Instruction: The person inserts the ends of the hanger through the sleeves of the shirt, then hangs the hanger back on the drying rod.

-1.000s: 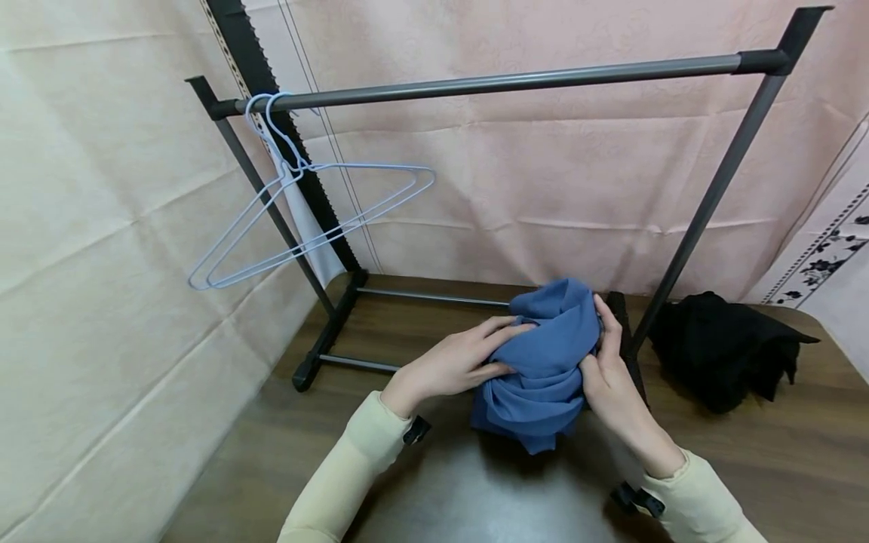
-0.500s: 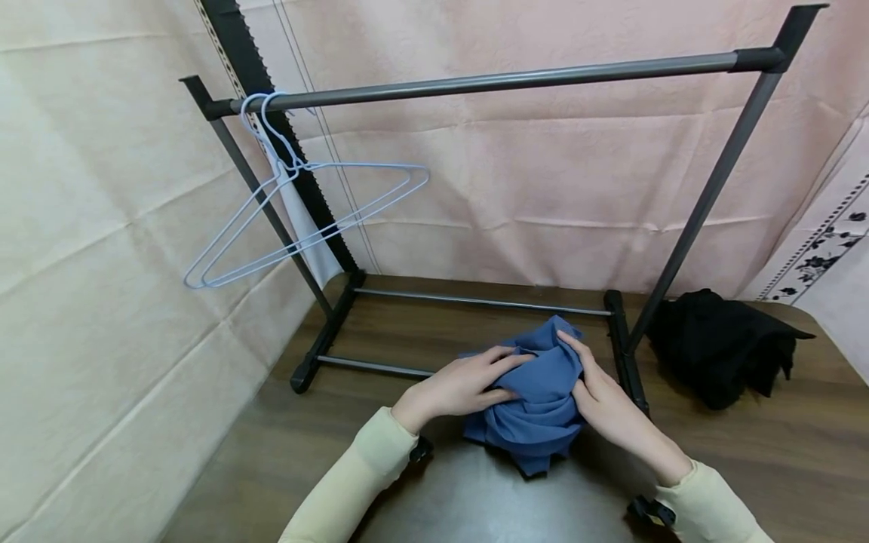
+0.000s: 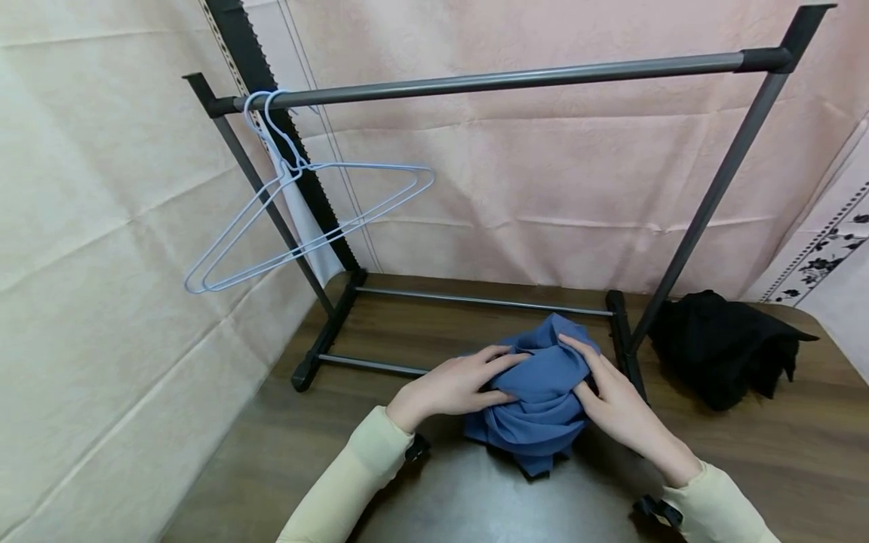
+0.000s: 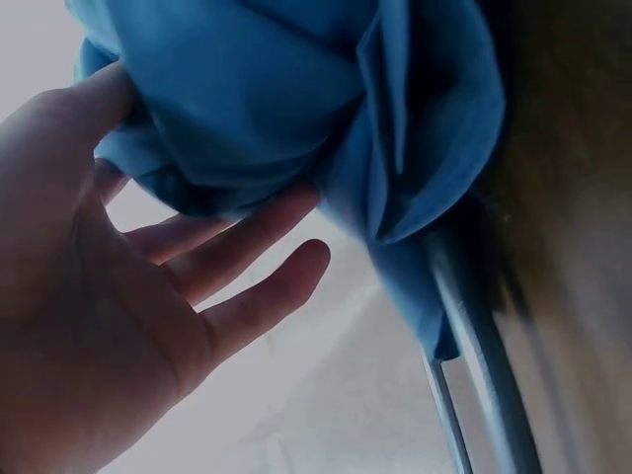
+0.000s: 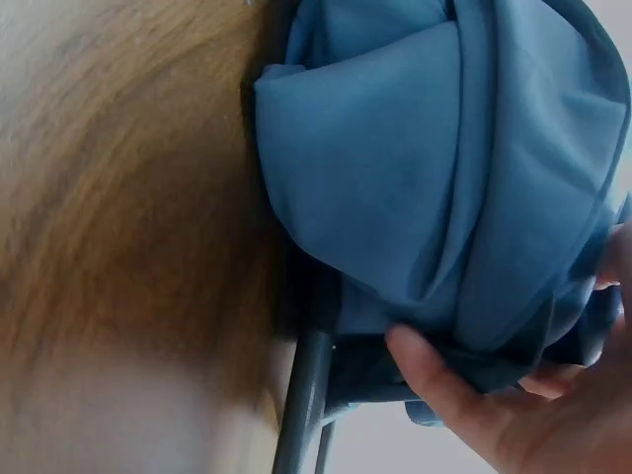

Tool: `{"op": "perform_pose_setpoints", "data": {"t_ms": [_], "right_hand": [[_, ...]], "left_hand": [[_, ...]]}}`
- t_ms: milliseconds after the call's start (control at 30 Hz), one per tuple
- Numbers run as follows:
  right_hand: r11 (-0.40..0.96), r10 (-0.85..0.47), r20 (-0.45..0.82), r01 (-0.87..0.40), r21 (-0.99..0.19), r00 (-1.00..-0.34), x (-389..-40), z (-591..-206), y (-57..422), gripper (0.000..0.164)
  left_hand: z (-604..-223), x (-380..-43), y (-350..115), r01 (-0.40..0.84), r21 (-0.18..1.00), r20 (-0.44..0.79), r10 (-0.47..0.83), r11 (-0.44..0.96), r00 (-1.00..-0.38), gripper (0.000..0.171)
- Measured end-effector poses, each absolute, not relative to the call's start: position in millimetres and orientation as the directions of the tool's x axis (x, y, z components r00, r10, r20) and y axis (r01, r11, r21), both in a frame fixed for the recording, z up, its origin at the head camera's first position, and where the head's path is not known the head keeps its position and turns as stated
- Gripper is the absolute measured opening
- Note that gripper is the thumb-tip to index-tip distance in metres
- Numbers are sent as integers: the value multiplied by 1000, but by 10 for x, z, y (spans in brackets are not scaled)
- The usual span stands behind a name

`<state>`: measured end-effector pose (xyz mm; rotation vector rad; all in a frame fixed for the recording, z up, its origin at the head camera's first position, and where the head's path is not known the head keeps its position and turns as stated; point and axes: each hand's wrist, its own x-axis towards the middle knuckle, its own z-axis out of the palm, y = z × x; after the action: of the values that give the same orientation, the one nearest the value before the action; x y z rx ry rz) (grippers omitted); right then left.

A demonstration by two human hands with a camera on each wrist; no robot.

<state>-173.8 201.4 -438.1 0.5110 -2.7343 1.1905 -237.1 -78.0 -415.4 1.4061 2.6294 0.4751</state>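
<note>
A crumpled blue cloth (image 3: 539, 400) lies bunched low over the wooden table, overlapping the front of the rack's base. From the left, my left hand (image 3: 462, 381) rests on it with spread, loosely bent fingers; in the left wrist view its fingertips (image 4: 301, 202) are right at the folds. On the opposite side my right hand (image 3: 614, 403) lies against the cloth, fingers mostly straight along its upper edge and thumb lower down. In the right wrist view one fingertip (image 5: 405, 341) touches the underside of the folds, while other fingers are partly hidden behind fabric.
A dark metal garment rack (image 3: 502, 83) stands on the table (image 3: 271, 467). Light blue hangers (image 3: 305, 166) hang at the left end of its bar. Beyond its right upright sits a bunched black cloth (image 3: 726, 351). Pale fabric curtains (image 3: 543, 173) close off the back and left.
Both hands have lowered the blue cloth toward me and down to the table, uncovering the rack's rear base bar. During the last half second the right hand's fingers have shifted slightly rightward.
</note>
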Motion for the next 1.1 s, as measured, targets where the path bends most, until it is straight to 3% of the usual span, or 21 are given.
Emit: {"op": "perform_pose_setpoints", "data": {"t_ms": [267, 400, 533, 800, 933, 1100], "right_hand": [[649, -90, 336, -311, -694, -937, -1706, -4272, 2155, 54], [680, 11, 436, -313, -663, -900, -1683, -4181, 2195, 45], [679, 29, 562, -396, -618, -826, -1663, -4096, 2170, 36], [628, -218, 652, -616, -476, -726, -1652, -3964, 1916, 44], [629, -350, 637, -676, -383, -687, -1685, -4018, 1722, 47], [663, -494, 493, -677, -319, -716, -1675, -4164, 1572, 56]], "left_hand": [[-3951, -2398, -944, 774, 368, 98, 806, 516, -584, 63], [-3879, -2429, -1087, 738, 358, 155, 743, 572, -651, 58], [-3887, -2471, -1225, 676, 348, 158, 670, 649, -725, 54], [-4097, -2511, -1192, 579, 396, 5, 629, 712, -777, 53], [-4232, -2495, -1106, 569, 393, -91, 647, 722, -757, 60], [-4306, -2438, -973, 627, 334, -158, 697, 704, -699, 66]]}}
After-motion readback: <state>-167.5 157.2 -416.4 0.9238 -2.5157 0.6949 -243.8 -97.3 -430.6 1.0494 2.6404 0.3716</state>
